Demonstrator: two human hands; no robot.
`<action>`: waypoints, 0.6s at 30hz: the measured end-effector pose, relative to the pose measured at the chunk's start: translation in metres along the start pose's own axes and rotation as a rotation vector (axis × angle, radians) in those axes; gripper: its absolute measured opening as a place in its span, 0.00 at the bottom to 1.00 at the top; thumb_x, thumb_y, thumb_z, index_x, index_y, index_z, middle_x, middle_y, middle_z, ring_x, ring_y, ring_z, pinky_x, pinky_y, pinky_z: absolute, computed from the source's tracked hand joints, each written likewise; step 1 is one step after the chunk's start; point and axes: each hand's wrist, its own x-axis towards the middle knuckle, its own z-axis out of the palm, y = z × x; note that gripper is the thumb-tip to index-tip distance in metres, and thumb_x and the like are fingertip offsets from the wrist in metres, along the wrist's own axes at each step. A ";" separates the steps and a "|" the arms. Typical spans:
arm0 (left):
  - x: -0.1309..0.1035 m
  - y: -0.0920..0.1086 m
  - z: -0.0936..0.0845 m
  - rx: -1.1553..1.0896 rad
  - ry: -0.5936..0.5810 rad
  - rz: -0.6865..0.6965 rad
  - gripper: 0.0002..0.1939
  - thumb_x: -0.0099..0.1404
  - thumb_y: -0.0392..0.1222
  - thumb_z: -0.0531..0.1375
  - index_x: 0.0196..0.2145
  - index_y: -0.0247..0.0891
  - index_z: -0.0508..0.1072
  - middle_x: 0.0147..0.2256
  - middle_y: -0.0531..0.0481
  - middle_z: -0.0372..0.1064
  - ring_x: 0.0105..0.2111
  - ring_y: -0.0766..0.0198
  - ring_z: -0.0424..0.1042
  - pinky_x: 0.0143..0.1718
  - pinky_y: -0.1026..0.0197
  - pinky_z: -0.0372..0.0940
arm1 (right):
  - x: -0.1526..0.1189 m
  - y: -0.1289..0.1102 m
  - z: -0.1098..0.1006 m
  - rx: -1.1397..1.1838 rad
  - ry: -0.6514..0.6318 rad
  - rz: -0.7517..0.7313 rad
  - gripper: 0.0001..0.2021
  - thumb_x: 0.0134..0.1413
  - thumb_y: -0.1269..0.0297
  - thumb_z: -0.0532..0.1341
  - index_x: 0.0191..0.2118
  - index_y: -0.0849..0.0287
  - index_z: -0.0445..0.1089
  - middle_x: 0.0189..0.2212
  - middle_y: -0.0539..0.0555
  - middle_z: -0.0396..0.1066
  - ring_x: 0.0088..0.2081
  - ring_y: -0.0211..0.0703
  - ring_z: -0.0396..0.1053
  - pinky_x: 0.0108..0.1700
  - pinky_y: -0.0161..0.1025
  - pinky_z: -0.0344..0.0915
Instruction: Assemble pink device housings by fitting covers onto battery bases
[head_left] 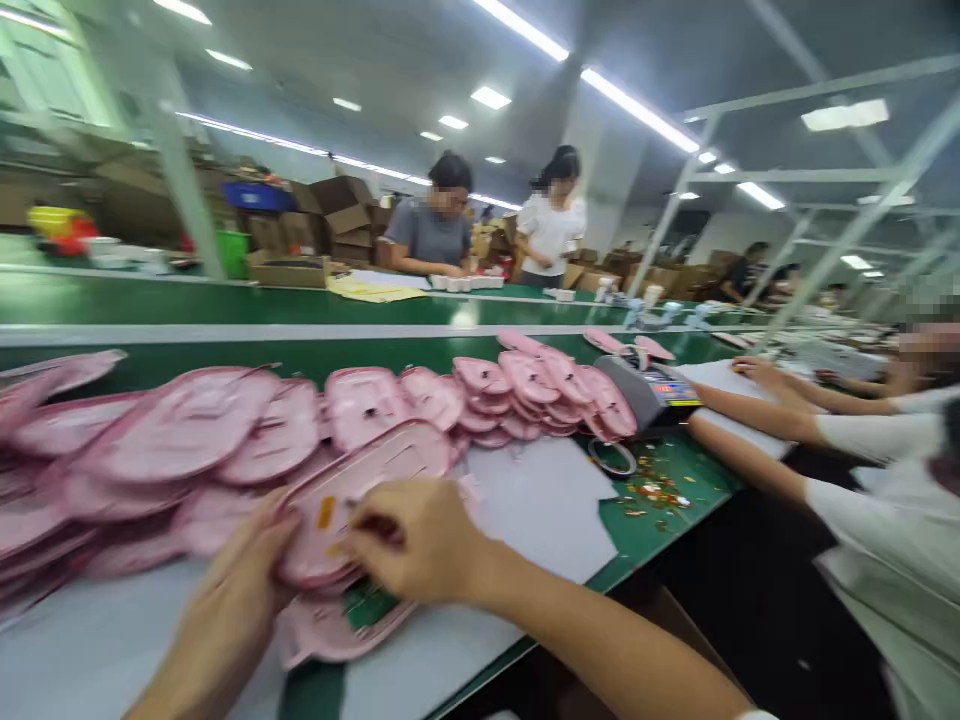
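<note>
A pink plastic shell with a raised rim is tilted up in front of me, its inner side toward me. My left hand is closed on its left edge. With fingers bent together, my right hand presses at the shell's inner face, beside a small strip of orange tape. Whatever lies between the right fingertips is hidden. Beneath the held shell lies another pink part with an opening in it. Motion blurs both hands slightly.
Heaps of pink shells cover the table's left and middle. White sheets lie under the work. To the right are a grey tape dispenser, a tape roll and orange scraps. Co-workers' arms reach in; two people work opposite.
</note>
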 end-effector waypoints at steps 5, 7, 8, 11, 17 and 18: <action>-0.028 0.047 0.006 -0.674 -0.085 -0.247 0.26 0.57 0.52 0.58 0.51 0.38 0.67 0.52 0.46 0.67 0.47 0.54 0.70 0.36 0.62 0.72 | -0.009 -0.017 0.002 0.224 0.025 0.215 0.06 0.59 0.66 0.60 0.31 0.59 0.71 0.29 0.49 0.69 0.33 0.37 0.66 0.37 0.34 0.58; -0.033 0.050 0.007 -0.835 -0.122 -0.244 0.27 0.55 0.50 0.61 0.51 0.38 0.66 0.46 0.46 0.69 0.38 0.58 0.71 0.32 0.64 0.70 | -0.011 -0.022 0.004 0.276 -0.010 0.274 0.06 0.59 0.66 0.61 0.32 0.58 0.72 0.29 0.49 0.67 0.33 0.37 0.65 0.37 0.35 0.57; -0.035 0.050 0.007 -0.907 -0.151 -0.239 0.27 0.55 0.49 0.63 0.51 0.38 0.66 0.43 0.47 0.69 0.35 0.61 0.70 0.31 0.65 0.70 | -0.013 -0.025 0.005 0.295 -0.022 0.300 0.05 0.59 0.66 0.60 0.32 0.57 0.73 0.30 0.49 0.66 0.33 0.37 0.64 0.37 0.35 0.57; -0.042 0.051 0.004 -1.001 -0.229 -0.231 0.27 0.56 0.48 0.63 0.52 0.39 0.63 0.38 0.50 0.67 0.30 0.65 0.67 0.28 0.67 0.67 | -0.016 -0.032 0.008 0.302 -0.032 0.358 0.06 0.59 0.67 0.59 0.33 0.56 0.73 0.31 0.48 0.64 0.33 0.36 0.64 0.37 0.35 0.57; -0.046 0.050 0.005 -1.030 -0.252 -0.205 0.26 0.58 0.50 0.63 0.51 0.41 0.62 0.36 0.52 0.65 0.28 0.68 0.65 0.29 0.66 0.67 | -0.017 -0.038 0.018 0.247 0.015 0.415 0.07 0.58 0.64 0.60 0.31 0.56 0.73 0.30 0.49 0.62 0.32 0.37 0.62 0.35 0.37 0.58; -0.046 0.049 0.006 -1.031 -0.250 -0.200 0.25 0.58 0.50 0.62 0.51 0.41 0.63 0.35 0.53 0.65 0.28 0.68 0.65 0.29 0.66 0.67 | -0.017 -0.039 0.020 0.235 0.035 0.425 0.07 0.58 0.64 0.60 0.31 0.56 0.73 0.30 0.49 0.62 0.32 0.38 0.62 0.35 0.37 0.58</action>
